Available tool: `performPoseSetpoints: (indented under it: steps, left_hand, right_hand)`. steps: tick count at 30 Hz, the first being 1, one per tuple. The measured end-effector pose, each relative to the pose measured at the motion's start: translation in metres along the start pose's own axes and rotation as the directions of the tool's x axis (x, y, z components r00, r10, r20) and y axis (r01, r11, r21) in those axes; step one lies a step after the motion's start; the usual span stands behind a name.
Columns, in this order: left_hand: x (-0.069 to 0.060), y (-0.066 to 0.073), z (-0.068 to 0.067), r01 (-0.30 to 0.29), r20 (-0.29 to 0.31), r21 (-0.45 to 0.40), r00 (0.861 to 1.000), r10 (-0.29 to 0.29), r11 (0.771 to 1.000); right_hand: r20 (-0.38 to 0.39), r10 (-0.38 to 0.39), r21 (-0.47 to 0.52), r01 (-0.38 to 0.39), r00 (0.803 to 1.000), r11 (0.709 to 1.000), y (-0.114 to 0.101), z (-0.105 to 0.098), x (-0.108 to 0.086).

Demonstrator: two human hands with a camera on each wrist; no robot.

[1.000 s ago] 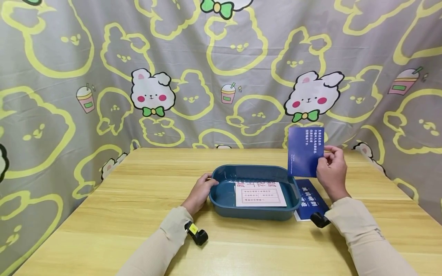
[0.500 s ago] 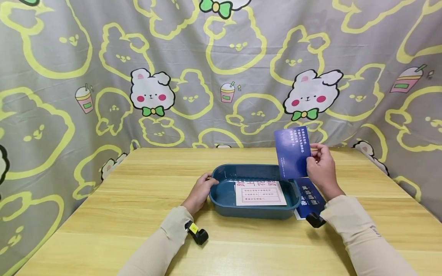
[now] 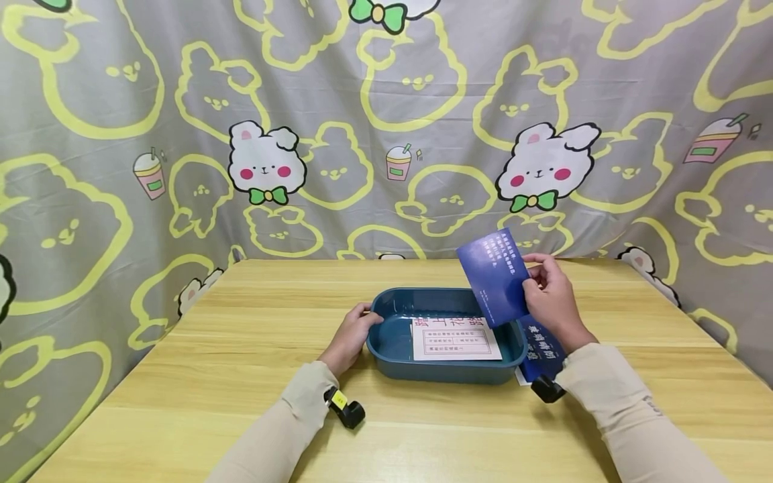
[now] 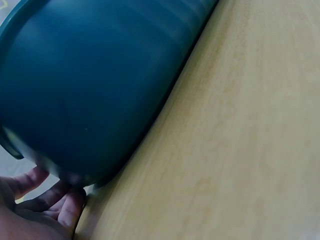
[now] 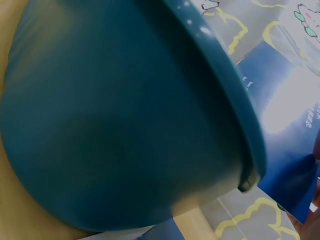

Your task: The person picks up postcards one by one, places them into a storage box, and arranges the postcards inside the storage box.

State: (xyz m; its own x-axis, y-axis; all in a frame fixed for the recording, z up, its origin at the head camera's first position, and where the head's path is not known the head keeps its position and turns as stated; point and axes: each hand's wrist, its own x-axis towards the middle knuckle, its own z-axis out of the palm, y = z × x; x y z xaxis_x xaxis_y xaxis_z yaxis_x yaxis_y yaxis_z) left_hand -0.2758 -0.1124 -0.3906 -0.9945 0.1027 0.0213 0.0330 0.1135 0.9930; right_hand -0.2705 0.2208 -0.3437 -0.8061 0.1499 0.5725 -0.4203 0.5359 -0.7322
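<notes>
Between thumb and fingers, my right hand [image 3: 551, 295] pinches the right edge of a blue postcard [image 3: 492, 278] with white lettering. The postcard leans to the left above the right end of a dark teal plastic basin [image 3: 417, 371]. My left hand [image 3: 350, 337] grips the basin's left rim, thumb over the edge; in the left wrist view its fingers [image 4: 72, 207] lie against the outer wall. Inside the basin lies a white card [image 3: 455, 343] with red print. The right wrist view shows the postcard [image 5: 280, 100] past the rim, with only part of that hand visible.
Right of the basin, another blue card [image 3: 543, 355] with pale lettering lies on the wooden table [image 3: 199, 376], a white edge showing beneath it. The basin and right arm partly cover it. A patterned curtain [image 3: 338, 87] hangs behind the table.
My right hand has moved left and slightly down with the postcard, from beside the basin to over its right end. The postcard has tilted leftward. The left hand and basin stay put.
</notes>
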Motion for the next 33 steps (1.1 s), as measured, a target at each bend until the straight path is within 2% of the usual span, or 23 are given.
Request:
performPoseSetpoints:
  steps: [13,21,33]
  left_hand:
    - [0.0,0.001,0.0,0.005,0.002,-0.006,1.0,-0.005,1.0]
    - [0.0,-0.001,0.0,-0.001,-0.001,0.002,1.0,0.001,1.0]
    - [-0.001,0.001,0.0,0.006,-0.007,0.009,1.0,-0.006,1.0]
  right_hand:
    - [0.104,-0.012,-0.019,0.014,0.994,1.0,-0.007,0.007,-0.003]
    - [0.132,-0.047,-0.025,0.05,0.99,0.998,-0.008,0.012,-0.005]
    - [0.227,-0.089,-0.041,0.101,0.97,0.994,-0.012,0.02,-0.008]
